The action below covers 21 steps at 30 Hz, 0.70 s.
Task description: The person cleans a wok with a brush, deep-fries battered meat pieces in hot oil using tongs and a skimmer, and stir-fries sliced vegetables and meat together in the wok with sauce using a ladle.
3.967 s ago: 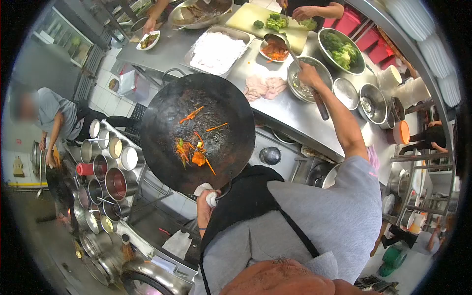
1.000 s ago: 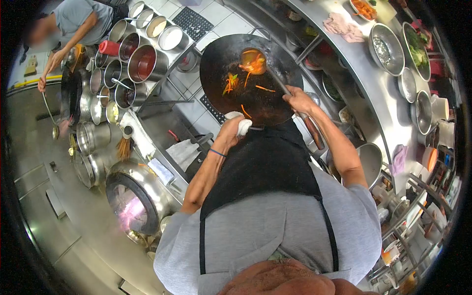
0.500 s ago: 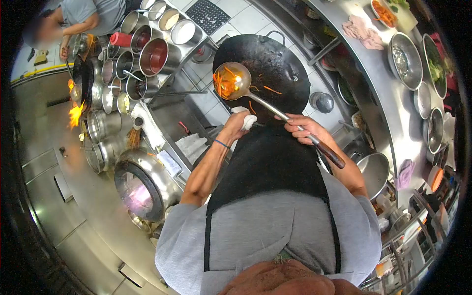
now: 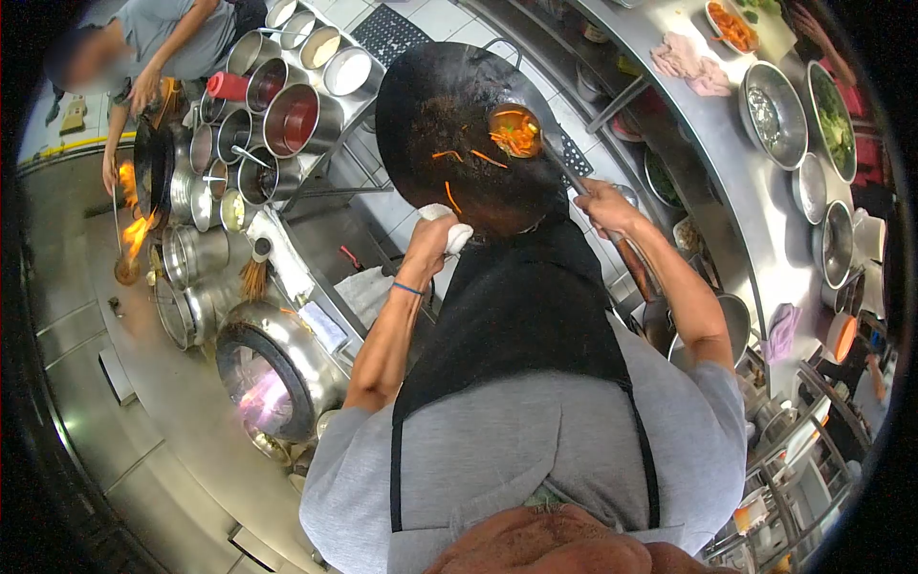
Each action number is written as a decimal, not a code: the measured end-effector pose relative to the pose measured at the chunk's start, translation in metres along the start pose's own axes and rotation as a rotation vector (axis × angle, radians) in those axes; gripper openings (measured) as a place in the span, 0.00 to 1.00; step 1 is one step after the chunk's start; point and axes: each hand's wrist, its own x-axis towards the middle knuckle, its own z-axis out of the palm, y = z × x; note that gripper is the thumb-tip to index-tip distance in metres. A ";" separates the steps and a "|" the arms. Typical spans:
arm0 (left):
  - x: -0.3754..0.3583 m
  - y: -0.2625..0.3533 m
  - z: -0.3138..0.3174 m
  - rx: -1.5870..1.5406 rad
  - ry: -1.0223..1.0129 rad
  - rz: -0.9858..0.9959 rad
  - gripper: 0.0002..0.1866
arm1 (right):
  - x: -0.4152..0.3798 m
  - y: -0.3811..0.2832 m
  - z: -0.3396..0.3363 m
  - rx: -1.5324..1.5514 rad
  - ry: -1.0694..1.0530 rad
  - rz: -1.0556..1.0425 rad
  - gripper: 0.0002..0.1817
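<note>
A large blackened wok (image 4: 421,124) is in front of me, with several loose carrot strips (image 4: 453,197) on its inner surface. My left hand (image 4: 432,239) is closed around a folded white cloth (image 4: 459,237) at the wok's near edge; the cloth hides the rim part beneath. My right hand (image 4: 608,207) is wrapped around the long handle of a ladle (image 4: 564,169), whose wooden end points back towards my right forearm. The ladle's bowl is over the right side of the wok, filled with orange carrot strips and some liquid.
Left stands a rack of steel pots (image 4: 304,120) and a red bottle (image 4: 227,86). A co-worker (image 4: 182,38) works by open flames (image 4: 137,230). Nearer is a lit burner (image 4: 263,387). A steel counter (image 4: 712,153) on the right bears bowls (image 4: 773,115) and raw meat (image 4: 688,65).
The ladle's bowl has moved from the wok's left edge to its right side, and my right hand has turned with it. The wok and my left hand have shifted slightly left.
</note>
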 end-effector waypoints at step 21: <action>0.072 -0.066 0.013 -0.021 -0.136 -0.322 0.09 | -0.046 -0.023 -0.005 1.241 -0.684 0.057 0.20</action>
